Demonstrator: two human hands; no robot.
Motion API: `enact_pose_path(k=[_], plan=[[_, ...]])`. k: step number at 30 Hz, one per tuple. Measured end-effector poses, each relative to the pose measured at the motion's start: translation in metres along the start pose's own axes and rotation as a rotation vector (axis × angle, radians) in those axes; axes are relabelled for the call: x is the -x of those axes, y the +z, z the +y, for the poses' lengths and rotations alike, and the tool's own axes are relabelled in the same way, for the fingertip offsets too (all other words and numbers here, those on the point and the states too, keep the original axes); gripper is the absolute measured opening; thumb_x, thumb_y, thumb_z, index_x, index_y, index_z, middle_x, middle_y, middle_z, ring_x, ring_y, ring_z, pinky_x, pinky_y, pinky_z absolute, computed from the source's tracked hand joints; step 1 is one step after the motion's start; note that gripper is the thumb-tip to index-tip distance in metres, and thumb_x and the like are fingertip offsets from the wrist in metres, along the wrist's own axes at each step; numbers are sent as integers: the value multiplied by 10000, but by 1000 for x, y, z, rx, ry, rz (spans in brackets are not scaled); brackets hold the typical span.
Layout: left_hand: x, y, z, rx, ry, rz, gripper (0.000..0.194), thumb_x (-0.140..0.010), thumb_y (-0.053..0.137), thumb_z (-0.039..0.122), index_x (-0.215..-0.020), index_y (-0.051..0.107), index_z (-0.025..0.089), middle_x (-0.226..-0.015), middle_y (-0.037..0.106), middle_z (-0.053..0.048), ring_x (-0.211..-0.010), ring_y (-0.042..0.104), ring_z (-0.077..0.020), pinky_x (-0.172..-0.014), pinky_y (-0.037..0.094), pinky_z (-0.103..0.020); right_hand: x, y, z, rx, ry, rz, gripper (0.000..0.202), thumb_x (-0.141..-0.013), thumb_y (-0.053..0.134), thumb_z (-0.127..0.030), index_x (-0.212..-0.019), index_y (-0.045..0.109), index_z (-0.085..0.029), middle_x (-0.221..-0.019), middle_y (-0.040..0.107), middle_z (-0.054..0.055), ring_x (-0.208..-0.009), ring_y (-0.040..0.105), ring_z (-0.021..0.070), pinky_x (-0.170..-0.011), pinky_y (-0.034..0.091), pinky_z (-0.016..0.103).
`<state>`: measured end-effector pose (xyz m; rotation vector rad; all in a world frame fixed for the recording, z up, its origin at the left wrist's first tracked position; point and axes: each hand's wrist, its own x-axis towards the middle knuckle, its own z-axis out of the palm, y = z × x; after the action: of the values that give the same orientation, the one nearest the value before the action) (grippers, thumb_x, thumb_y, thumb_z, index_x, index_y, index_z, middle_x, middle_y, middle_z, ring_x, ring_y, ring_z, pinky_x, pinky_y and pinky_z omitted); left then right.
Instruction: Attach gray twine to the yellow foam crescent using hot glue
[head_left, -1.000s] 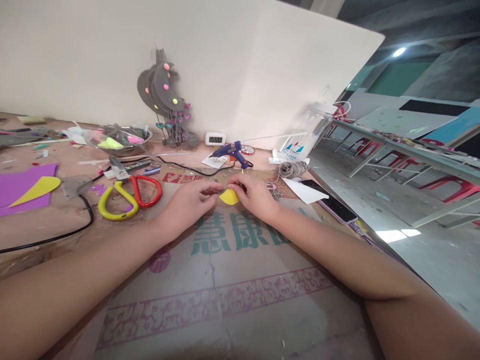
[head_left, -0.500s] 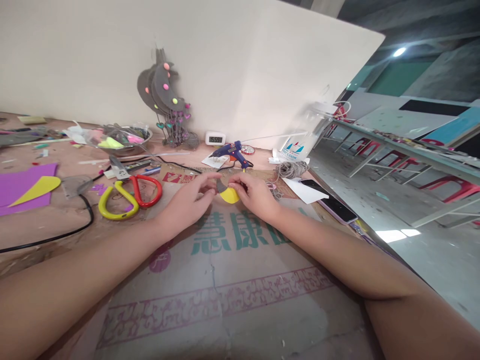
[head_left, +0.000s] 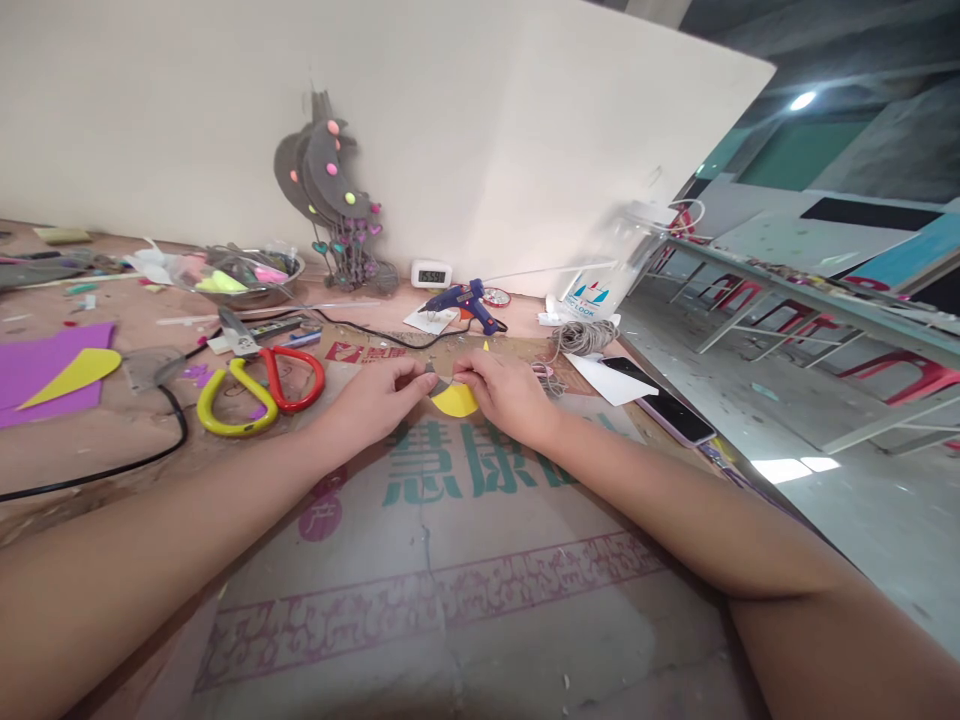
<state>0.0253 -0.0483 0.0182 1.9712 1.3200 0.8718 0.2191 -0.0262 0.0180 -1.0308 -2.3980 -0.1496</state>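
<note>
A small yellow piece (head_left: 456,400) with a grey part along its upper left edge is between my hands, above the printed cardboard (head_left: 360,570). My right hand (head_left: 504,392) pinches its right side. The fingers of my left hand (head_left: 386,392) are closed together at the grey part on its left. Their tips partly cover the grey part. Beyond my hands lies a blue glue gun (head_left: 466,303) on the table. Scissors (head_left: 262,388) with one yellow and one red handle lie left of my left hand.
A metal bowl of scraps (head_left: 259,290), a digital timer (head_left: 431,275) and a grey moon ornament (head_left: 326,185) stand along the wall. Purple sheet (head_left: 45,365) and black cable (head_left: 112,473) lie left. Twine (head_left: 585,337), white paper (head_left: 609,380) and a phone (head_left: 679,415) lie right.
My left hand's fingers have closed in from a looser, spread pose onto the grey part. The yellow piece has shifted slightly left and down.
</note>
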Motion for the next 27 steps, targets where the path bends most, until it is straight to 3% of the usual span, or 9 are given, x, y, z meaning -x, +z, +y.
enact_pose_path(k=[5, 9, 14, 17, 22, 24, 27], plan=[[0, 0, 0, -11, 12, -32, 320, -835, 429, 419, -619, 447, 185, -548, 376, 51, -523, 360, -105, -495, 256, -245, 0, 0, -2, 21, 28, -17, 181, -906, 409, -257, -889, 566, -168, -822, 652, 49, -717, 572, 172, -631, 374, 277], [-2, 2, -3, 7, 38, 1, 304, -838, 423, 409, -631, 443, 188, -574, 393, 44, -565, 383, -117, -519, 277, -248, -1, 0, 0, -21, 58, 47, 168, -888, 421, -217, -898, 583, -173, -838, 662, 50, -749, 590, 177, -646, 405, 278], [-4, 2, -6, 91, 35, 57, 246, -851, 394, 378, -711, 473, 192, -669, 467, 26, -659, 447, -136, -591, 340, -253, -5, 1, 19, -255, 147, 191, 227, -854, 396, -138, -970, 588, -174, -981, 651, 63, -890, 595, 178, -770, 456, 301], [-4, 2, -6, 121, 28, 50, 236, -841, 414, 377, -713, 485, 192, -682, 490, 22, -674, 458, -140, -606, 352, -252, -7, 4, 29, -433, 272, 250, 222, -838, 414, -167, -965, 595, -172, -925, 660, 56, -826, 609, 165, -737, 477, 302], [-3, 4, -9, 305, 1, 55, 252, -829, 452, 408, -709, 503, 193, -638, 461, 32, -573, 414, -113, -512, 323, -226, -9, 9, 33, -664, 437, 110, 180, -766, 487, -184, -876, 621, -138, -832, 671, 59, -745, 614, 162, -682, 491, 302], [-4, 5, -10, 379, -11, 63, 258, -824, 463, 419, -712, 517, 193, -609, 456, 35, -531, 398, -105, -480, 309, -221, -9, 7, 30, -659, 395, 49, 186, -703, 552, -162, -870, 627, -129, -896, 669, 72, -798, 611, 179, -729, 488, 322], [-4, 5, -10, 417, -46, 96, 265, -812, 478, 431, -707, 532, 193, -585, 470, 34, -505, 396, -105, -461, 301, -220, -10, 1, 23, -635, 273, 65, 267, -698, 569, -159, -961, 612, -143, -1038, 636, 85, -959, 575, 199, -860, 448, 352]])
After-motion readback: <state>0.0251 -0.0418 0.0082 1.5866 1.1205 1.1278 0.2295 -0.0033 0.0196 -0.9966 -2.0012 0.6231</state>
